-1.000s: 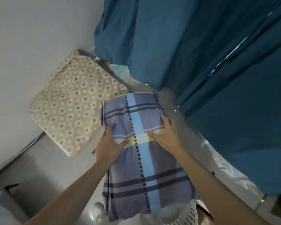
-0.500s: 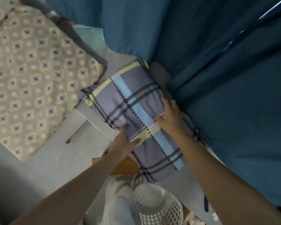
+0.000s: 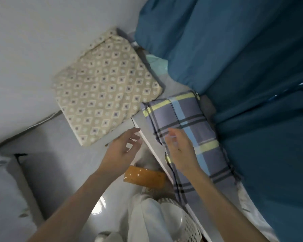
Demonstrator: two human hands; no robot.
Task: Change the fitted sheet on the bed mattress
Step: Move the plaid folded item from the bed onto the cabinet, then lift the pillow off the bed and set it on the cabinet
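One folded plaid sheet [image 3: 187, 130], lilac with blue, yellow and dark stripes, lies along the edge of the mattress [image 3: 143, 123], whose bare white surface shows just left of it. This sheet serves as the landmark for the rest.

Two hands are in view, both bare and both holding nothing. The right hand [image 3: 181, 151] hovers over the lower middle of the plaid sheet with its fingers relaxed and slightly spread; motion blur makes it unclear whether the fingertips touch the cloth. The left hand [image 3: 122, 151] is just left of the sheet, off the mattress edge, palm turned inward and fingers loosely spread, apart from the cloth.

One beige pillow [image 3: 105, 102] with a diamond pattern lies up and left of the sheet, near its top corner and against the pale wall [image 3: 42, 49]. One large teal blanket [image 3: 243, 75] is bunched to the right of the sheet and above it, its edge touching the sheet's right side. Below the sheet stands one white laundry basket [image 3: 187, 227] with a perforated wall and white cloth inside. One orange-brown object [image 3: 143, 177] sits between the basket and the left hand; what it is cannot be told.
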